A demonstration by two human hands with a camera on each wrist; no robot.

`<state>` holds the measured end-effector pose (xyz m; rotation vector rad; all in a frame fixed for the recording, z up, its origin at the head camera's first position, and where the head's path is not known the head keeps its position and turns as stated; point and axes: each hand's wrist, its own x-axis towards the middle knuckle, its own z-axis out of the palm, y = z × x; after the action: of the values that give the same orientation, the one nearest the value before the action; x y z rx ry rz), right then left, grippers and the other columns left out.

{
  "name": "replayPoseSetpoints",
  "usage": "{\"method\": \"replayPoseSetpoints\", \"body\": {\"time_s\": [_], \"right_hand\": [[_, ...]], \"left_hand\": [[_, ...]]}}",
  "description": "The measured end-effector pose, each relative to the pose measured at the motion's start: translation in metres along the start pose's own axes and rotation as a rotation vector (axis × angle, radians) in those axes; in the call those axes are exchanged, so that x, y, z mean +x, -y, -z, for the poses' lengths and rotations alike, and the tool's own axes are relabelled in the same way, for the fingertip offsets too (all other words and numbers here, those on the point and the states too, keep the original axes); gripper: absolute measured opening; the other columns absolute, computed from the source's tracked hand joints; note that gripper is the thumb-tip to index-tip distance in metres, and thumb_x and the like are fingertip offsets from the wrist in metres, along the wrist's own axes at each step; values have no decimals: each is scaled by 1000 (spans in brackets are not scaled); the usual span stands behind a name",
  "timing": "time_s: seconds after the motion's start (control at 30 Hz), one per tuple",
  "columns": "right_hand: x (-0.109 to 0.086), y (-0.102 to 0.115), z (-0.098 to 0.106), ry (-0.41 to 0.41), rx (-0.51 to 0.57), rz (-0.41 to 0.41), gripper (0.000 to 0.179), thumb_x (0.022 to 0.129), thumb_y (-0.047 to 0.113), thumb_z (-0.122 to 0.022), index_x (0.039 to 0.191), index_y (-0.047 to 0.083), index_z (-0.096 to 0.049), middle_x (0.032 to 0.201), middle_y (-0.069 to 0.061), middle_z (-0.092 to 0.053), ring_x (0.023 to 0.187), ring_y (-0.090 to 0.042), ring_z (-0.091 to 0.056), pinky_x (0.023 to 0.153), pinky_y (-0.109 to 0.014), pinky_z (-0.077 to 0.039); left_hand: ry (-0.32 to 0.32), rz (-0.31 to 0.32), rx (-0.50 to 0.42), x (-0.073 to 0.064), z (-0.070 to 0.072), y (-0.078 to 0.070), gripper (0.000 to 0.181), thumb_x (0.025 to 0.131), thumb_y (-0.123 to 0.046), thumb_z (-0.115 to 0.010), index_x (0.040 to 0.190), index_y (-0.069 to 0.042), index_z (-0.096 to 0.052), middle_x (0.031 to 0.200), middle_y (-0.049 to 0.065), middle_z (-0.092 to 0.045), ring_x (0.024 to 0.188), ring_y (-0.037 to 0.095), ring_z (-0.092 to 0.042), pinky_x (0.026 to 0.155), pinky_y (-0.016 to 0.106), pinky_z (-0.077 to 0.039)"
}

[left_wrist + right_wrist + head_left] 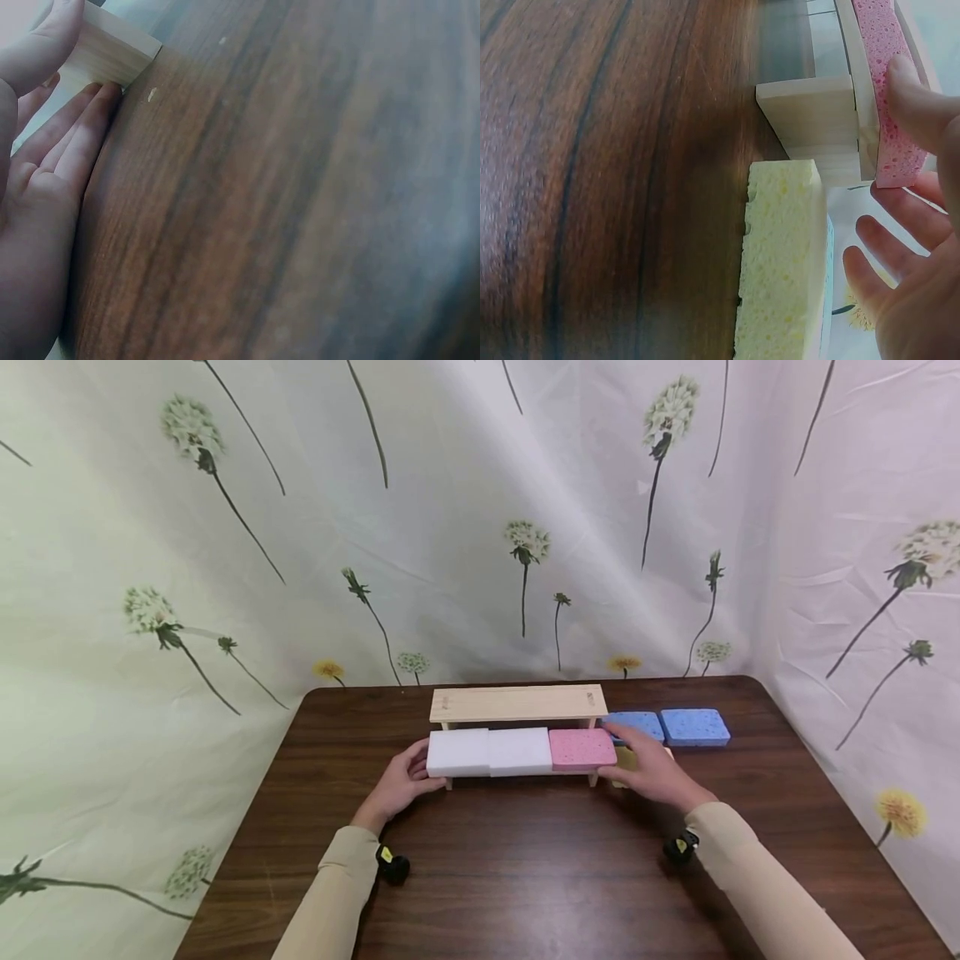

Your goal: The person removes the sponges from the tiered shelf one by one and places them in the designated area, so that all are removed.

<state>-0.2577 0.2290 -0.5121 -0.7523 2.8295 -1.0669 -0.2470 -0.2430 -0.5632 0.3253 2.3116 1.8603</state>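
Note:
Two white sponge blocks and a pink sponge sit side by side in a row on the front wooden stand. My left hand is at the row's left end, thumb in front, fingers beside the end. In the left wrist view its fingers lie fairly straight against the wooden stand's leg. At the other end, my right hand holds the pink sponge. Its thumb lies on the sponge's face and its index fingertip touches the end; the other fingers are spread off it.
A second wooden stand stands right behind the row. Two blue sponges lie at the back right. A yellow sponge rests beside the front stand, partly under my right hand. A patterned cloth hangs behind the brown table.

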Motion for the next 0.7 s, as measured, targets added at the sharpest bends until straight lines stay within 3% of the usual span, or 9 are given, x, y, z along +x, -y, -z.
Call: {"method": "replayPoseSetpoints", "body": {"time_s": [0.7], "right_hand": [[-5,7,5,-44,-20,-32,75,91,23,-85,153,0,-49,153,-23,-54,143,-45,-47,116,-67,-39]], "left_hand": [[-6,-7,12,1,-1,3,84,89,-1,-84,159,-1,-39,155,28,-48,141,42,-51,107,29,-53]]}}
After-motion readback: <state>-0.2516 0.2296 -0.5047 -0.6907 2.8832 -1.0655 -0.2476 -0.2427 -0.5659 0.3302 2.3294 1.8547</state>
